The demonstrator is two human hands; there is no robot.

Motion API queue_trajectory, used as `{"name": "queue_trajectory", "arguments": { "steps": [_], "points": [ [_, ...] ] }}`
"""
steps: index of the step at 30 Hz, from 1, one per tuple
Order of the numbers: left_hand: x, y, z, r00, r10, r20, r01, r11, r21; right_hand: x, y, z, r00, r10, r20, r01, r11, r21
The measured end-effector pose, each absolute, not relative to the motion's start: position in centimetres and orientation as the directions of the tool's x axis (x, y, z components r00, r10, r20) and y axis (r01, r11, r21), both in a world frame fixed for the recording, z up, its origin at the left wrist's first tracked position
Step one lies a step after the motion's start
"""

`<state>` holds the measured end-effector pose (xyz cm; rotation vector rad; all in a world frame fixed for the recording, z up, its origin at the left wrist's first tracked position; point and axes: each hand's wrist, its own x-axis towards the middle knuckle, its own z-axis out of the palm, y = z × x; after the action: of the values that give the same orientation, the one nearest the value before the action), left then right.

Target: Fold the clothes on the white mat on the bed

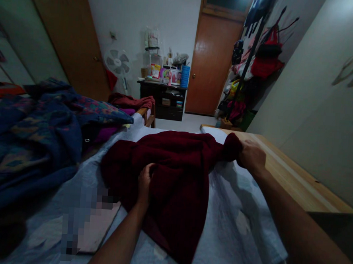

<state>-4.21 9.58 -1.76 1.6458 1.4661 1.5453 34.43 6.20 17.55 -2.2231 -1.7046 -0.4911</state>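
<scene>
A dark maroon sweater (pixel 177 172) lies spread and rumpled across the bed, its lower corner pointing toward me. My right hand (pixel 252 155) is closed around the end of its sleeve, which is pulled out to the right and slightly raised. On the sweater's left-middle part is my left hand (pixel 146 182), its fingers curled into a fold of the cloth and partly hidden by it. Under the sweater is a pale blue patterned bedsheet (pixel 228 215).
Blue floral bedding (pixel 44 140) is heaped on the left. A pale flat item (pixel 99 227), partly blurred out, lies near my left forearm. A wooden board (pixel 296 171) edges the bed's right side. Beyond stand a fan (pixel 118 62), a black cabinet (pixel 162 103) and a door (pixel 212 62).
</scene>
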Motion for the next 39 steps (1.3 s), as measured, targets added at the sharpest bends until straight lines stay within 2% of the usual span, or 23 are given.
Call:
{"name": "queue_trajectory", "arguments": {
  "steps": [3, 5, 7, 9, 11, 13, 14, 15, 17, 19, 21, 22, 24, 27, 29, 31, 35, 37, 39],
  "points": [
    [-4.2, 9.4, -1.4, -0.193, 0.88, 0.433, 0.395, -0.334, 0.855, 37.8, 5.4, 18.3, 0.21, 0.799, 0.564, 0.942, -0.32, 0.102],
    [-4.2, 9.3, -1.2, -0.189, 0.882, 0.432, 0.397, -0.334, 0.855, 39.8, 4.7, 17.6, 0.235, 0.754, 0.614, 0.922, -0.372, 0.104],
    [-4.2, 9.2, -1.1, -0.183, 0.885, 0.428, 0.395, -0.333, 0.856, 41.2, 4.0, 16.1, 0.241, 0.779, 0.578, 0.922, -0.37, 0.115],
    [-4.2, 9.2, -1.1, -0.182, 0.888, 0.422, 0.395, -0.327, 0.858, 42.0, 3.5, 14.5, 0.239, 0.871, 0.429, 0.933, -0.329, 0.148],
    [-4.2, 9.2, -1.2, -0.184, 0.893, 0.411, 0.394, -0.316, 0.863, 42.2, 3.3, 13.3, 0.278, 0.946, 0.169, 0.946, -0.3, 0.123],
    [-4.2, 9.2, -1.3, -0.188, 0.896, 0.402, 0.392, -0.307, 0.867, 41.9, 3.3, 12.9, 0.259, 0.958, -0.121, 0.963, -0.266, -0.05],
    [-4.2, 9.2, -1.3, -0.19, 0.896, 0.402, 0.39, -0.307, 0.868, 41.7, 3.5, 13.0, 0.223, 0.95, -0.218, 0.949, -0.262, -0.174],
    [-4.2, 9.2, -1.3, -0.192, 0.894, 0.405, 0.388, -0.31, 0.868, 41.4, 3.7, 13.2, 0.198, 0.947, -0.252, 0.919, -0.269, -0.289],
    [-4.2, 9.2, -1.3, -0.192, 0.891, 0.411, 0.383, -0.317, 0.868, 40.6, 4.3, 13.8, 0.281, 0.95, -0.133, 0.848, -0.311, -0.429],
    [-4.2, 9.2, -1.3, -0.192, 0.892, 0.409, 0.38, -0.317, 0.869, 39.8, 5.3, 13.9, 0.443, 0.89, 0.104, 0.816, -0.353, -0.457],
    [-4.2, 9.2, -1.3, -0.192, 0.895, 0.403, 0.377, -0.312, 0.872, 39.2, 6.6, 13.3, 0.462, 0.846, 0.265, 0.834, -0.314, -0.453],
    [-4.3, 9.2, -1.3, -0.191, 0.896, 0.401, 0.377, -0.31, 0.873, 39.0, 7.3, 12.7, 0.423, 0.861, 0.283, 0.851, -0.27, -0.45],
    [-4.3, 9.2, -1.4, -0.189, 0.896, 0.402, 0.379, -0.311, 0.871, 38.9, 8.5, 11.3, 0.327, 0.919, 0.222, 0.869, -0.199, -0.454],
    [-4.3, 9.2, -1.6, -0.181, 0.898, 0.4, 0.382, -0.311, 0.87, 39.3, 9.4, 9.6, 0.325, 0.938, 0.117, 0.866, -0.246, -0.436],
    [-4.3, 9.4, -1.7, -0.179, 0.9, 0.397, 0.377, -0.31, 0.873, 39.8, 9.4, 9.2, 0.409, 0.895, 0.177, 0.866, -0.32, -0.383],
    [-4.3, 9.5, -1.9, -0.182, 0.9, 0.395, 0.374, -0.308, 0.875, 40.3, 9.2, 9.4, 0.459, 0.829, 0.32, 0.871, -0.348, -0.347],
    [-4.3, 9.4, -1.8, -0.185, 0.902, 0.39, 0.378, -0.301, 0.876, 40.6, 8.9, 10.1, 0.382, 0.728, 0.57, 0.921, -0.248, -0.301],
    [-4.2, 9.3, -1.4, -0.183, 0.901, 0.395, 0.383, -0.304, 0.872, 40.5, 9.0, 9.7, 0.331, 0.75, 0.573, 0.943, -0.24, -0.232],
    [-4.2, 9.0, -1.1, -0.18, 0.898, 0.402, 0.387, -0.312, 0.868, 40.4, 9.0, 8.9, 0.309, 0.837, 0.452, 0.951, -0.276, -0.139]
  ]
}}
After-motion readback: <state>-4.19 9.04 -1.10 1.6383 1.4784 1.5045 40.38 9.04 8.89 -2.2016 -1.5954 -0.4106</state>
